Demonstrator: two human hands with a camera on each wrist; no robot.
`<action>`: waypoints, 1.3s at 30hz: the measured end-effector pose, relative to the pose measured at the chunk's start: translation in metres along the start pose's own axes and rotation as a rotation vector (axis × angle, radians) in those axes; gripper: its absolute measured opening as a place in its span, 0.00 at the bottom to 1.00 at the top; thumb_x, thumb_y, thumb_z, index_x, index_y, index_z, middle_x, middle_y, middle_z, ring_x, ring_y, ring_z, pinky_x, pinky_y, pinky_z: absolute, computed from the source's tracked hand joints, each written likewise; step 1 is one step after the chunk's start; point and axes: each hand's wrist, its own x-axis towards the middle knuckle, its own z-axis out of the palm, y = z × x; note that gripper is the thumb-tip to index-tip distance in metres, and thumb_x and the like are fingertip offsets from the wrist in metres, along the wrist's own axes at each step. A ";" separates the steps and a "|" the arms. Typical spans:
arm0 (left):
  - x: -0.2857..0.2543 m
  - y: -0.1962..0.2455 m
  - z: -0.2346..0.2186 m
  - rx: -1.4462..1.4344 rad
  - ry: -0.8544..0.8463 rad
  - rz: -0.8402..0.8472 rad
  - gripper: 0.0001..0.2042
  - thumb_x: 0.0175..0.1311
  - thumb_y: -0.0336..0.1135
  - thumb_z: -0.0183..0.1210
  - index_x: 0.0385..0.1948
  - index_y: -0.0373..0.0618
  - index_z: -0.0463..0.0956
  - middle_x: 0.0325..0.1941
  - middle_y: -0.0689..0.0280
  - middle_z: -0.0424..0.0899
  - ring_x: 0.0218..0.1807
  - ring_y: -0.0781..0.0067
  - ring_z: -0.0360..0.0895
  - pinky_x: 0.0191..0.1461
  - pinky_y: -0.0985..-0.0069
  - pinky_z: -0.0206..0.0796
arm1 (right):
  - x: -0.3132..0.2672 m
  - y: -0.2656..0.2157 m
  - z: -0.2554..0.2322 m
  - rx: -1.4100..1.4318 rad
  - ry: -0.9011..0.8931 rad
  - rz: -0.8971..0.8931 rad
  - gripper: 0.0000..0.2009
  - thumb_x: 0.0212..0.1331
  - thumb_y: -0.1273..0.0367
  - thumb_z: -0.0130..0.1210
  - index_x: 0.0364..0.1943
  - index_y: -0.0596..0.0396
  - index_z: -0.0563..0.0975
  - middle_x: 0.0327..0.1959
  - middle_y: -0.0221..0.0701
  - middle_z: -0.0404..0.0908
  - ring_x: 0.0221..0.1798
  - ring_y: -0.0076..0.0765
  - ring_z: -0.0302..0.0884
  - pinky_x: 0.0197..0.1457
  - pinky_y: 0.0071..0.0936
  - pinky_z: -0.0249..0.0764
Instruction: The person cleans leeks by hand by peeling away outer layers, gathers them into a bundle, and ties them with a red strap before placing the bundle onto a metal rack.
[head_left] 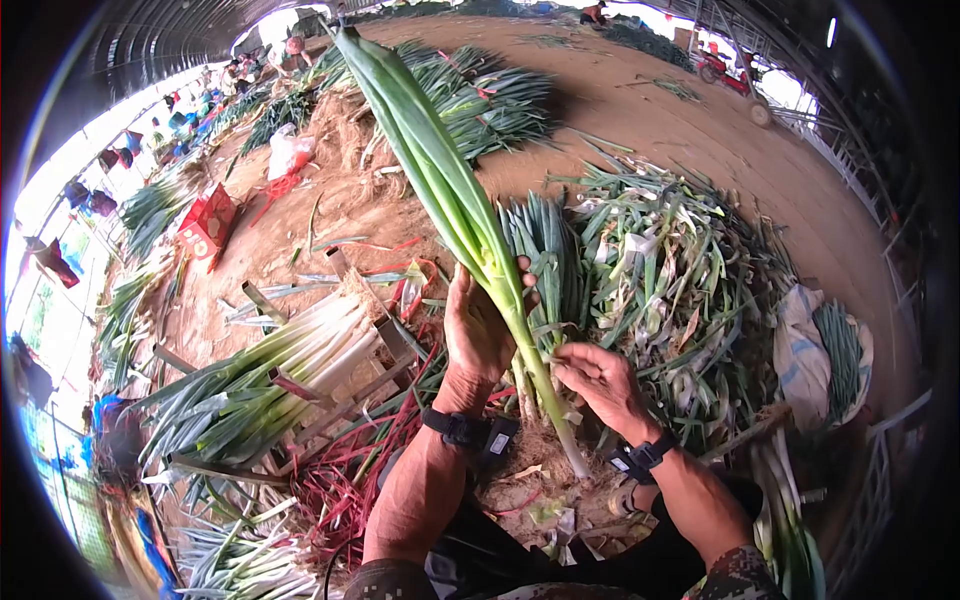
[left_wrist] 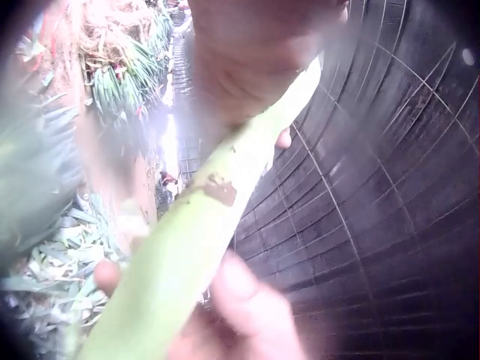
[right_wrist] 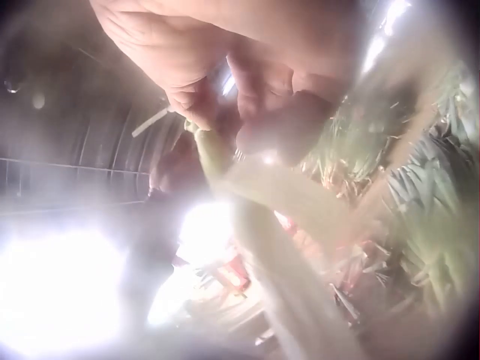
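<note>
While the green onion (head_left: 428, 140) is slanting over the floor (head_left: 640, 110) in the curled grip of the left hand (head_left: 478, 325), the right hand (head_left: 602, 388) is pinching a leaf strip (right_wrist: 192, 127) beside its stalk; leafy heaps (head_left: 680, 270) are lying around; a ribbed roof (head_left: 150, 35) is arching beyond.

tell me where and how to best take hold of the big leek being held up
Probably the lower stalk, below the left grip, closing from the person's right: there the leek is slim and bare, slanting down, while its upper leaves spread wider.
</note>
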 end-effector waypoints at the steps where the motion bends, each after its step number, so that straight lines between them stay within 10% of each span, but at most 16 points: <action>1: 0.003 -0.004 -0.011 0.018 -0.074 -0.024 0.25 0.76 0.55 0.40 0.58 0.44 0.71 0.55 0.56 0.79 0.54 0.60 0.76 0.60 0.60 0.69 | 0.002 -0.016 0.005 0.046 0.002 0.003 0.17 0.63 0.64 0.63 0.49 0.61 0.79 0.42 0.29 0.86 0.40 0.18 0.81 0.35 0.18 0.76; 12: -0.004 -0.026 -0.007 0.202 -0.085 -0.118 0.27 0.72 0.54 0.51 0.62 0.43 0.65 0.58 0.55 0.75 0.55 0.62 0.74 0.62 0.59 0.68 | 0.027 -0.030 0.007 0.141 0.035 0.044 0.20 0.62 0.59 0.63 0.50 0.60 0.79 0.39 0.28 0.82 0.36 0.21 0.80 0.31 0.21 0.83; 17: -0.010 -0.034 -0.002 0.222 0.027 -0.070 0.15 0.69 0.31 0.59 0.55 0.40 0.74 0.49 0.62 0.82 0.50 0.69 0.78 0.56 0.68 0.72 | 0.026 -0.029 0.005 0.085 0.029 0.033 0.17 0.63 0.63 0.60 0.47 0.64 0.80 0.34 0.27 0.81 0.33 0.22 0.81 0.32 0.22 0.84; 26: -0.012 -0.037 -0.001 0.184 0.109 -0.077 0.11 0.68 0.31 0.61 0.50 0.41 0.78 0.42 0.66 0.83 0.42 0.74 0.80 0.47 0.73 0.75 | 0.030 -0.007 0.006 -0.001 0.141 -0.032 0.11 0.63 0.68 0.54 0.38 0.65 0.81 0.24 0.23 0.75 0.25 0.19 0.77 0.26 0.21 0.82; 35: -0.008 -0.031 -0.004 0.546 0.155 0.066 0.35 0.59 0.47 0.71 0.62 0.36 0.67 0.47 0.63 0.79 0.49 0.71 0.77 0.54 0.69 0.70 | 0.027 -0.003 0.016 0.100 0.255 -0.107 0.11 0.65 0.68 0.55 0.35 0.64 0.80 0.23 0.22 0.74 0.27 0.17 0.75 0.29 0.23 0.83; 39: -0.011 -0.027 -0.005 0.607 0.213 0.034 0.24 0.67 0.46 0.64 0.54 0.36 0.73 0.43 0.64 0.82 0.44 0.76 0.77 0.50 0.74 0.70 | 0.023 0.009 0.022 0.346 0.262 -0.061 0.09 0.65 0.67 0.55 0.38 0.61 0.80 0.31 0.26 0.77 0.33 0.20 0.78 0.35 0.26 0.83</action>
